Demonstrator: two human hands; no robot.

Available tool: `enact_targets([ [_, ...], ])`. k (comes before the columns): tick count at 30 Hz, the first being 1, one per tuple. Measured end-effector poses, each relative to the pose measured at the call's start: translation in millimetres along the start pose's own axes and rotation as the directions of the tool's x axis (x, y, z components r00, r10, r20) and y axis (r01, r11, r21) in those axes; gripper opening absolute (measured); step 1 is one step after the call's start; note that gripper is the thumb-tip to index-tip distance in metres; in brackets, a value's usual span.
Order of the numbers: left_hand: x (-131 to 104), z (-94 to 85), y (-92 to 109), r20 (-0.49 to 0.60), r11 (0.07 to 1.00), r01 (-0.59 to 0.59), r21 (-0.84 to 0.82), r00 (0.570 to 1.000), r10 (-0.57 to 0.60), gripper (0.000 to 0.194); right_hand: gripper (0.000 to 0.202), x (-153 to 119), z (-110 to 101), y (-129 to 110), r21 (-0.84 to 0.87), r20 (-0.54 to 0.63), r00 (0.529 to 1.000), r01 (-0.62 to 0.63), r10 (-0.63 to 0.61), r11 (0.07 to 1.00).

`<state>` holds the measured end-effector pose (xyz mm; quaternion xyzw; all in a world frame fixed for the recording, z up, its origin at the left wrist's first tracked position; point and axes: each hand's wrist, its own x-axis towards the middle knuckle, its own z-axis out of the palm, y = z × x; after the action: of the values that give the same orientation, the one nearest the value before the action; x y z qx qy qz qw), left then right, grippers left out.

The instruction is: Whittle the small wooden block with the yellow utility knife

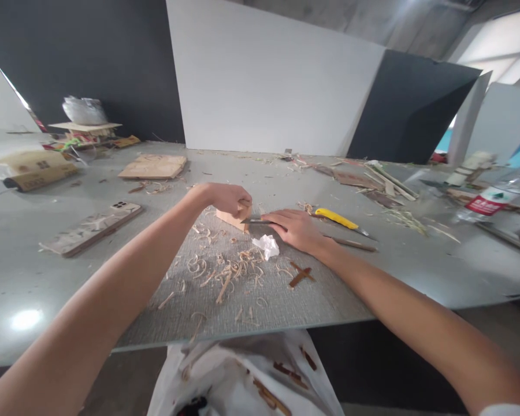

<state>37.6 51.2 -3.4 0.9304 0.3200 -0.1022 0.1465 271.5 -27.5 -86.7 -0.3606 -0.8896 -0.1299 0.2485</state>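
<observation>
My left hand (230, 199) is closed on a small pale wood block (233, 221), pressing it against the grey mat. From the right, my right hand (295, 228) grips a carving knife, its dark narrow blade (253, 221) touching or very close to the block's right end. Fingers hide the join between blade and handle. A thin brown rod (353, 244) sticks out behind the right hand; whether it belongs to the knife I cannot tell. Crumpled white paper (267, 247) lies just below the blade. Curled wood shavings (234, 271) cover the mat.
A yellow utility knife (337, 218) lies right of my right hand, blade out. Crossed brown strips (301, 274) sit nearer me. Leftward are a phone (97, 228) and a wooden board (153, 166). A plastic bottle (491, 196) and wood scraps (364, 179) are at right.
</observation>
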Motion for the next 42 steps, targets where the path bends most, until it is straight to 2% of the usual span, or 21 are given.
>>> enact_targets([
  [4, 0, 0.0, 1, 0.004, 1.000, 0.004, 0.010, 1.000, -0.004, 0.016, 0.027, 0, 1, 1, 0.023, -0.041, 0.999, -0.003, 0.004, 1.000],
  [9, 0, 0.7, 3, -0.019, 0.999, 0.008, 0.032, 1.000, -0.007, 0.016, 0.028, 0, 2, 3, 0.041, 0.023, 0.997, 0.072, -0.073, 0.997],
  [14, 1, 1.1, 2, -0.019, 1.000, -0.005, 0.031, 1.000, 0.006, 0.016, 0.030, -2, 6, 7, -0.017, -0.080, 0.994, 0.077, -0.078, 0.997],
  [21, 3, 1.3, -1, -0.021, 1.000, 0.010, 0.017, 1.000, -0.010, 0.018, 0.033, -2, 7, 9, -0.069, -0.092, 0.991, 0.087, -0.093, 0.994],
  [27, 4, 2.0, -4, -0.031, 0.999, 0.022, 0.035, 0.999, -0.021, 0.018, 0.030, -3, 4, 1, -0.025, -0.056, 0.995, 0.085, -0.087, 0.996],
  [32, 1, 0.5, 0, -0.033, 0.998, 0.041, 0.052, 0.999, -0.040, 0.020, 0.030, 1, 1, -2, 0.016, 0.039, 0.998, 0.049, -0.049, 0.999],
  [35, 0, -0.1, 3, -0.025, 0.997, 0.051, 0.058, 0.998, -0.050, 0.021, 0.032, 2, -1, -1, 0.031, 0.054, 0.997, 0.051, -0.053, 0.998],
  [42, 1, 0.5, 1, -0.031, 0.997, 0.068, 0.031, 0.997, -0.067, 0.023, 0.032, -1, 6, 6, 0.014, -0.089, 0.995, 0.048, -0.046, 0.999],
])
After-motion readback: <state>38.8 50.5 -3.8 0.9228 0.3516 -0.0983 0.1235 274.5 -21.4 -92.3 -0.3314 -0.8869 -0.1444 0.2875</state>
